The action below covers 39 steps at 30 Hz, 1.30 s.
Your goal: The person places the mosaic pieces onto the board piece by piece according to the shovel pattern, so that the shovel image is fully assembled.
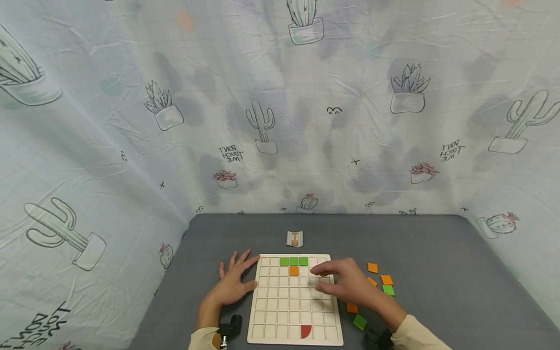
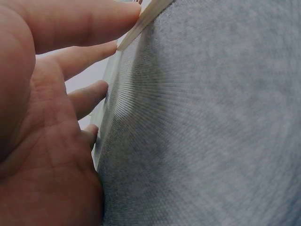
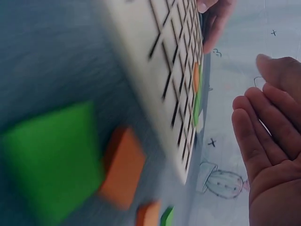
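A pale gridded board [image 1: 275,318] lies on the grey table. Three green square tiles [image 1: 294,261] sit side by side in its top row, with one orange tile [image 1: 294,271] below the middle one. A red quarter-round piece [image 1: 306,331] occupies a cell in the bottom row. My left hand [image 1: 232,287], fingers spread, touches the board's left edge with thumb and index finger. Over the board's upper right hovers my right hand [image 1: 343,282], thumb and fingers apart. Nothing shows between them in the right wrist view.
Several loose tiles lie right of the board, among them an orange tile [image 1: 387,279] and a green tile [image 1: 359,322]. Behind the board is a small card [image 1: 295,238] with an orange pattern. A cactus-print cloth [image 1: 280,121] surrounds the grey table [image 1: 245,231].
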{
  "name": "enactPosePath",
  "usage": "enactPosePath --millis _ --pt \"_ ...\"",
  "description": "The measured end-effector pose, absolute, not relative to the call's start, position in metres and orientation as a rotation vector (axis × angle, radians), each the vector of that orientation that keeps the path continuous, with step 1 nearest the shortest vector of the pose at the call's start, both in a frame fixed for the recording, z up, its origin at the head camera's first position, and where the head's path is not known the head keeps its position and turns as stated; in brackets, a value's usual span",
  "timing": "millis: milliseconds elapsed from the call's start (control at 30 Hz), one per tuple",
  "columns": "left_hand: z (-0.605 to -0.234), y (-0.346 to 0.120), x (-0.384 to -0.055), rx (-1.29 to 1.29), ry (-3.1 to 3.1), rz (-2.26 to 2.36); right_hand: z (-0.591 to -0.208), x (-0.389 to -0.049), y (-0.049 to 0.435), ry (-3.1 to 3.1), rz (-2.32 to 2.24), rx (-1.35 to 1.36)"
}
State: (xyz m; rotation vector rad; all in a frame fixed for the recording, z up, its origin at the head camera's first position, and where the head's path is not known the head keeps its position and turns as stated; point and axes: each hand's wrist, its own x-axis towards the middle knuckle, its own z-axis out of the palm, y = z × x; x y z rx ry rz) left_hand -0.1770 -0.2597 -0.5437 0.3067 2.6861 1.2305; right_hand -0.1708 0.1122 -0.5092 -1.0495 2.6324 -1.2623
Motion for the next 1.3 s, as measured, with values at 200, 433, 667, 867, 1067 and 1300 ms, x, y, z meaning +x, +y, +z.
enactPosePath --millis 200,433,667,867,1067,1300 --pt "-0.544 -0.258 -0.174 0.299 2.689 1.232 -0.512 -0.149 0.152 2.590 -1.402 -1.024" --pt "-0.544 -0.258 -0.172 0.283 2.696 1.223 -0.514 -0.127 0.195 2.573 -1.508 -0.938" --pt "-0.544 -0.257 -0.169 0.260 2.700 1.220 -0.510 -0.110 0.232 2.658 -1.470 -0.822" --pt "-0.546 -0.255 -0.167 0.256 2.714 1.230 -0.507 -0.104 0.255 2.654 -1.467 -0.762" --pt "-0.548 -0.254 -0.166 0.277 2.718 1.247 -0.510 -0.101 0.273 2.652 -1.470 -0.707" --pt "-0.548 -0.254 -0.165 0.259 2.714 1.219 -0.512 -0.096 0.286 2.752 -1.426 -0.604"
